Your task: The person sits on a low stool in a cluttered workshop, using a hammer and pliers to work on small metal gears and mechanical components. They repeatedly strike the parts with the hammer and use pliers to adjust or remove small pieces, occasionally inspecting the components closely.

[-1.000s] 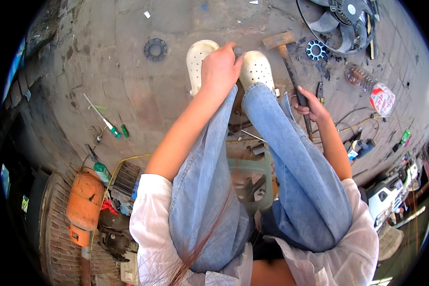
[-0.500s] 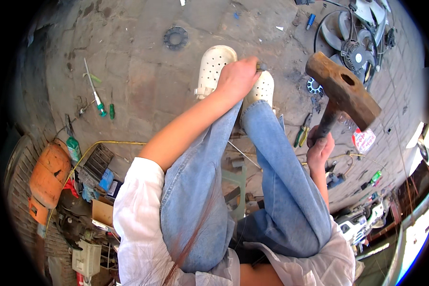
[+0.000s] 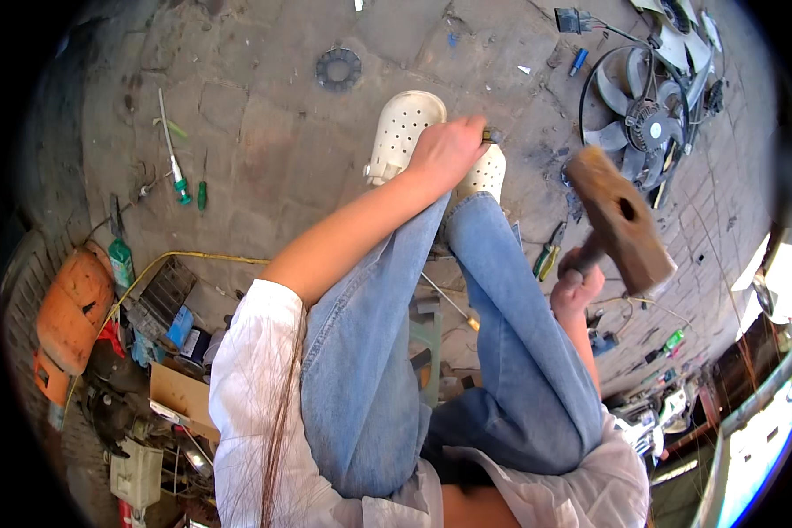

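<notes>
Over the paved floor (image 3: 264, 132), between the white clogs (image 3: 402, 132), the left hand (image 3: 449, 150) is closed round a small dark metal piece (image 3: 491, 135) whose tip pokes out just past the knuckles; how much of it sits inside the grip cannot be told. Off to that hand's right and nearer the body, the right hand (image 3: 576, 286) is wrapped shut on the handle of a rusty hammer (image 3: 620, 220), its head raised above the knee. Seen from the hammer's grip, the metal piece lies forward and to the left, past the right knee, with the hammer's long head slanting from upper left to lower right and its near end turned roughly toward the left hand. The piece is held against the ground at the toe of the right clog, as best can be judged. Beyond the hammer lies a fan (image 3: 647, 123) with cables; pliers (image 3: 547, 255) rest just beside the right leg, and screwdrivers (image 3: 180, 176) lie well apart to the left
</notes>
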Action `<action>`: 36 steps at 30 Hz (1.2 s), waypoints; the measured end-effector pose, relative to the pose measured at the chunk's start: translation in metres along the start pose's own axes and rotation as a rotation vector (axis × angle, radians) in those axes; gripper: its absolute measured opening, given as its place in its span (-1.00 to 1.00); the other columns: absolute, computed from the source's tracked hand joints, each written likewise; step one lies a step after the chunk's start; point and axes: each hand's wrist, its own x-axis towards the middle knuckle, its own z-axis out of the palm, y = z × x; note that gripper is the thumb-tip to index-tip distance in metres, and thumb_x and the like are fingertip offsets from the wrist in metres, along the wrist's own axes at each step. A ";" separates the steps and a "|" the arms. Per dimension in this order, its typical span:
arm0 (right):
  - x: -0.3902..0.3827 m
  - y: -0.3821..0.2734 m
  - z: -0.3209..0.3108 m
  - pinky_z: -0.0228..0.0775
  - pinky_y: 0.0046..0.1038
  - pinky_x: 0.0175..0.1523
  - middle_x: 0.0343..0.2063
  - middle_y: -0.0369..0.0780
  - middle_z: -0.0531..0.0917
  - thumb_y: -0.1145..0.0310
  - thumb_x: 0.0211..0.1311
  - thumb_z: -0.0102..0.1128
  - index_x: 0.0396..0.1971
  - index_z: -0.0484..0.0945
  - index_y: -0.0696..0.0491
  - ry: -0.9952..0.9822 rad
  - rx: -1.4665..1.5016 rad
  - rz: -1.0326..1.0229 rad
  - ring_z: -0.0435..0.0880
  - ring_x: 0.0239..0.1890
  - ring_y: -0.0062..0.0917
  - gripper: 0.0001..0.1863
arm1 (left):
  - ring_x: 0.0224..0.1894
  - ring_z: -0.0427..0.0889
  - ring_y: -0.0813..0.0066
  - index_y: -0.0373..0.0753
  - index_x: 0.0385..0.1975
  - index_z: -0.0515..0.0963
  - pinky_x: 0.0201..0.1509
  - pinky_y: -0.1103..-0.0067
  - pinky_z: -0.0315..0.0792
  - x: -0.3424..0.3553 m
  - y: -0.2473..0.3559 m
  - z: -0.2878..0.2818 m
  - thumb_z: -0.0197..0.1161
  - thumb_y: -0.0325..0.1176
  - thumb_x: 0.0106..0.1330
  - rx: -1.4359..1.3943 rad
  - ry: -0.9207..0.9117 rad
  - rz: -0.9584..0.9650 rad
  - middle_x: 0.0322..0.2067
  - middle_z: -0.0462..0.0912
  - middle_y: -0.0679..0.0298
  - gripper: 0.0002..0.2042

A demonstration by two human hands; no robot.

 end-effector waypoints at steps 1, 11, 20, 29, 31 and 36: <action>-0.002 -0.001 0.006 0.22 -0.38 -0.56 -0.76 -0.10 0.41 0.07 0.24 0.23 -0.47 0.44 0.25 -0.032 -0.124 -0.010 0.39 -0.72 -0.35 -0.53 | -0.34 0.65 0.12 -0.24 -0.23 0.51 -0.30 0.33 0.53 -0.001 0.001 0.000 0.29 -0.27 0.16 -0.011 -0.003 -0.010 -0.42 0.65 0.12 -0.74; 0.010 -0.029 -0.007 -0.02 -0.62 -0.64 -0.76 -0.30 0.33 -0.35 0.23 -0.07 -0.55 0.36 0.17 -0.057 0.313 -0.031 0.28 -0.73 -0.70 -0.26 | -0.35 0.66 0.13 -0.24 -0.21 0.50 -0.31 0.34 0.53 -0.007 -0.007 0.000 0.29 -0.27 0.17 -0.026 0.006 -0.007 -0.40 0.65 0.13 -0.74; 0.009 -0.027 0.007 -0.06 -0.63 -0.68 -0.76 -0.35 0.29 -0.30 0.32 -0.14 -0.49 0.34 0.13 0.077 0.253 0.263 0.19 -0.78 -0.72 -0.33 | -0.31 0.66 0.12 -0.24 -0.19 0.50 -0.29 0.34 0.54 -0.008 -0.011 0.001 0.29 -0.26 0.17 -0.040 0.017 0.013 -0.38 0.65 0.10 -0.72; -0.002 0.008 0.021 0.06 -0.56 -0.59 -0.73 -0.32 0.41 -0.11 0.37 -0.03 -0.58 0.41 0.14 -0.074 0.029 0.216 0.32 -0.72 -0.63 -0.42 | -0.30 0.66 0.11 -0.24 -0.19 0.49 -0.28 0.32 0.53 0.001 -0.006 -0.001 0.29 -0.24 0.16 0.015 -0.028 -0.031 -0.38 0.65 0.10 -0.71; 0.006 -0.009 0.010 0.07 -0.55 -0.60 -0.72 -0.33 0.41 -0.09 0.37 -0.02 -0.57 0.42 0.15 -0.091 0.178 0.344 0.32 -0.72 -0.67 -0.43 | -0.30 0.65 0.11 -0.24 -0.20 0.50 -0.29 0.31 0.53 -0.006 -0.002 0.003 0.29 -0.24 0.16 0.011 -0.048 -0.018 -0.38 0.65 0.10 -0.72; 0.019 -0.028 0.000 -0.04 -0.64 -0.67 -0.76 -0.33 0.27 -0.34 0.23 -0.06 -0.52 0.30 0.11 0.081 0.333 -0.034 0.21 -0.75 -0.71 -0.31 | -0.32 0.65 0.11 -0.24 -0.24 0.51 -0.28 0.32 0.53 -0.005 -0.006 0.002 0.27 -0.25 0.19 -0.032 -0.004 -0.002 -0.42 0.64 0.11 -0.76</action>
